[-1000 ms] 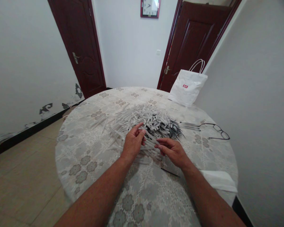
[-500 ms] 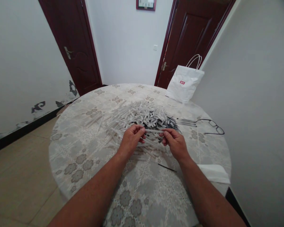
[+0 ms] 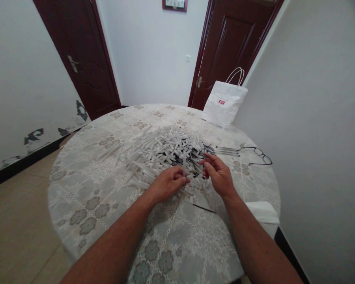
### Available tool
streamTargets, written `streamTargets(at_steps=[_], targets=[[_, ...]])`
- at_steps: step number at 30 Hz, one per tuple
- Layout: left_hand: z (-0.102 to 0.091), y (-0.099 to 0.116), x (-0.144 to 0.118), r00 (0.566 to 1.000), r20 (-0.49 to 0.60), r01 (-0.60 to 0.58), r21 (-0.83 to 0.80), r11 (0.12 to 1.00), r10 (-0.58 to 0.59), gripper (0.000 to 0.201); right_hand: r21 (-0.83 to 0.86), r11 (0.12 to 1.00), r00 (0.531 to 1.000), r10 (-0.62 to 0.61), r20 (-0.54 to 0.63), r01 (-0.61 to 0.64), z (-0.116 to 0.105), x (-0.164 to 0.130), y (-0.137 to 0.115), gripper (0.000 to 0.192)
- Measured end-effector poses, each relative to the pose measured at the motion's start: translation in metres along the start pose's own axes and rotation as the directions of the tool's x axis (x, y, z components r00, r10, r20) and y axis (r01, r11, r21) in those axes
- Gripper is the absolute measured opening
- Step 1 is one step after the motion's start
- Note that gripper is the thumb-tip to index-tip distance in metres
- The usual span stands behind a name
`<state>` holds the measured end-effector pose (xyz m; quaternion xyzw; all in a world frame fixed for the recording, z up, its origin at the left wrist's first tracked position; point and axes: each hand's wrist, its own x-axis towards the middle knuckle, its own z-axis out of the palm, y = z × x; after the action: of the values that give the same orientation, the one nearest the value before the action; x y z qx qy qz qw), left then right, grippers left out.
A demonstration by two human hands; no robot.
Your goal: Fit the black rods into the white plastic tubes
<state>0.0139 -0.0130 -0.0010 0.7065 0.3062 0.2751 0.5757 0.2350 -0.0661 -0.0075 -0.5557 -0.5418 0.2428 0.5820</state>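
White pen barrel (image 3: 184, 172) stands pinched at the fingertips of my left hand (image 3: 165, 185), at the near edge of the heap and just left of my right hand (image 3: 217, 175). Its long axis runs near to far, roughly upright in the view, the free end pointing away from me toward the pile. My left hand is clamped on it; whether the grip takes more than one piece I cannot tell. My right hand sits close beside, fingers curled with the tips drawn together, and I cannot tell whether they hold anything. The two hands are near one another but not touching. The left is therefore the nearer hand to the barrel; the right lies across a short gap on its right.

Nearest me, a loose black refill (image 3: 204, 208) lies on the tablecloth (image 3: 106, 197), with a folded white cloth (image 3: 262, 212) at the right rim. Beyond the hands, the pile of white barrels (image 3: 154, 152) spreads leftward, black refills (image 3: 195, 152) mixed in on the right. Farther right lie spectacles (image 3: 258, 154); farthest, a white paper bag (image 3: 223, 104).
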Motion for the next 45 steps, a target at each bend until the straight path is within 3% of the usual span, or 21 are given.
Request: streamTargets(at_steps=[2, 3, 5, 6, 8, 9, 10, 11, 13, 15, 20, 23, 25, 28, 32, 35, 40, 45], targets=[[-0.003, 0.000, 0.002, 0.997, -0.077, 0.019, -0.131, 0.991, -0.029, 0.020, -0.275, 0.961, 0.994, -0.053, -0.096, 0.024, -0.013, 0.004, -0.002, 0.033], [-0.005, 0.001, 0.002, 0.993, -0.113, 0.017, -0.191, 0.981, -0.039, 0.022, -0.393, 0.919, 0.995, -0.069, -0.078, 0.033, -0.020, 0.005, -0.005, 0.028], [-0.008, 0.002, 0.003, 0.982, -0.183, 0.002, -0.287, 0.958, -0.056, 0.025, -0.511, 0.857, 0.990, 0.005, 0.141, 0.069, -0.031, 0.003, -0.014, 0.022], [-0.009, 0.003, 0.003, 0.975, -0.215, -0.007, -0.319, 0.948, -0.065, 0.026, -0.519, 0.850, 0.943, 0.093, 0.318, 0.091, -0.034, 0.001, -0.020, 0.020], [-0.010, 0.004, 0.004, 0.958, -0.276, -0.031, -0.360, 0.933, -0.074, 0.028, -0.533, 0.838, 0.750, 0.275, 0.601, 0.120, -0.034, -0.008, -0.032, 0.017], [-0.011, 0.005, 0.004, 0.950, -0.303, -0.048, -0.377, 0.925, -0.074, 0.030, -0.565, 0.813, 0.663, 0.346, 0.664, 0.141, -0.031, -0.013, -0.038, 0.016], [-0.011, 0.005, 0.004, 0.942, -0.328, -0.069, -0.399, 0.914, -0.071, 0.031, -0.617, 0.767, 0.612, 0.405, 0.679, 0.176, -0.026, -0.019, -0.042, 0.015], [-0.011, 0.005, 0.005, 0.933, -0.352, -0.092, -0.430, 0.898, -0.073, 0.031, -0.675, 0.703, 0.596, 0.449, 0.665, 0.223, -0.020, -0.024, -0.046, 0.017], [-0.013, 0.004, 0.006, 0.915, -0.391, -0.130, -0.512, 0.849, -0.096, 0.030, -0.765, 0.566, 0.613, 0.498, 0.614, 0.307, -0.009, -0.032, -0.048, 0.018], [-0.014, 0.002, 0.008, 0.903, -0.409, -0.151, -0.593, 0.791, -0.134, 0.031, -0.784, 0.506, 0.613, 0.506, 0.607, 0.360, -0.002, -0.036, -0.047, 0.016], [-0.017, 0.001, 0.009, 0.898, -0.402, -0.180, -0.704, 0.688, -0.177, 0.032, -0.682, 0.653, 0.545, 0.458, 0.702, 0.329, -0.005, -0.028, -0.041, 0.012], [-0.016, 0.004, 0.007, 0.902, -0.389, -0.176, -0.727, 0.664, -0.188, 0.028, -0.484, 0.859, 0.574, 0.315, 0.756, 0.167, -0.013, -0.020, -0.039, 0.006], [-0.015, 0.007, 0.005, 0.912, -0.356, -0.143, -0.745, 0.651, -0.207, 0.025, -0.270, 0.962, 0.640, 0.229, 0.733, -0.034, -0.018, -0.017, -0.035, 0.006], [-0.012, 0.009, 0.004, 0.932, -0.281, -0.081, -0.778, 0.623, -0.228, 0.021, 0.060, 0.967, 0.772, 0.161, 0.615, -0.249, -0.017, -0.014, -0.024, 0.014], [-0.008, 0.007, 0.004, 0.945, -0.221, -0.039, -0.807, 0.590, -0.240, 0.018, 0.386, 0.893, 0.922, 0.075, 0.381, -0.232, 0.000, -0.013, -0.011, 0.022], [-0.006, 0.005, 0.005, 0.952, -0.195, -0.023, -0.815, 0.579, -0.236, 0.018, 0.506, 0.846, 0.978, 0.081, 0.191, -0.168, 0.017, -0.014, -0.009, 0.024], [-0.006, 0.002, 0.004, 0.960, -0.160, -0.005, -0.832, 0.555, -0.231, 0.018, 0.542, 0.836, 0.996, 0.094, 0.003, -0.081, 0.029, -0.015, -0.010, 0.017], [-0.005, 0.006, 0.003, 0.962, -0.160, -0.021, -0.850, 0.526, -0.220, 0.020, 0.505, 0.859, 0.994, 0.104, -0.026, -0.077, 0.027, -0.014, -0.006, 0.017]])
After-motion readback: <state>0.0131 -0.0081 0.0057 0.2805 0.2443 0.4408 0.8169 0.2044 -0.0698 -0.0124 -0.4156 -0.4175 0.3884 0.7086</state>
